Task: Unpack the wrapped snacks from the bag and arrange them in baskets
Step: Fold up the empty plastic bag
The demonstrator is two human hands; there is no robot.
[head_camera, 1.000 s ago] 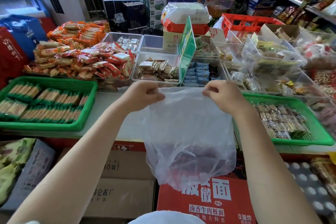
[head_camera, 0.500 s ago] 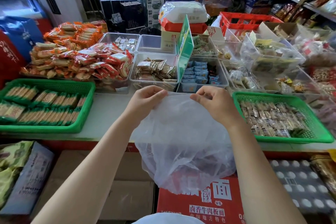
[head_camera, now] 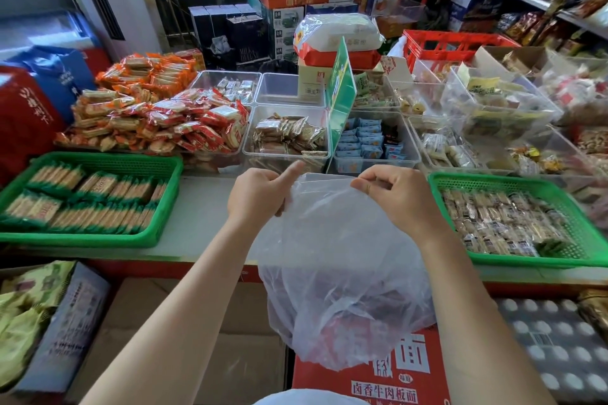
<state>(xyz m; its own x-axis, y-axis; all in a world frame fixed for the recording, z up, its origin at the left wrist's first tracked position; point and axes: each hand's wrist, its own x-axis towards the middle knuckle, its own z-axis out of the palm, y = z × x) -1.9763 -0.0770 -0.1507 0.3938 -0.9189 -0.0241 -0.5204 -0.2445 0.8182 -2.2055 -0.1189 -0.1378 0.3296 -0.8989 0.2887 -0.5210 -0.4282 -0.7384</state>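
Observation:
A thin, cloudy plastic bag (head_camera: 339, 260) hangs in front of me, with reddish wrapped snacks (head_camera: 335, 316) dimly showing through its bottom. My left hand (head_camera: 260, 194) grips the bag's top edge on the left, thumb raised. My right hand (head_camera: 394, 191) pinches the top edge on the right. The bag's mouth is held between both hands just above the counter's front edge. A green basket (head_camera: 161, 223) of green-wrapped biscuits sits at the left, and another green basket (head_camera: 585, 240) of small wrapped bars at the right.
Clear plastic bins (head_camera: 286, 161) of wrapped sweets line the counter behind my hands, with a green sign (head_camera: 339, 92) standing between them. A heap of red and orange snack packs (head_camera: 158, 108) lies at the back left. Cardboard boxes (head_camera: 368, 381) stand below the counter.
Both hands have drawn closer together along the bag's top edge and sunk slightly. The bag's mouth has bunched up and my left thumb now sticks up.

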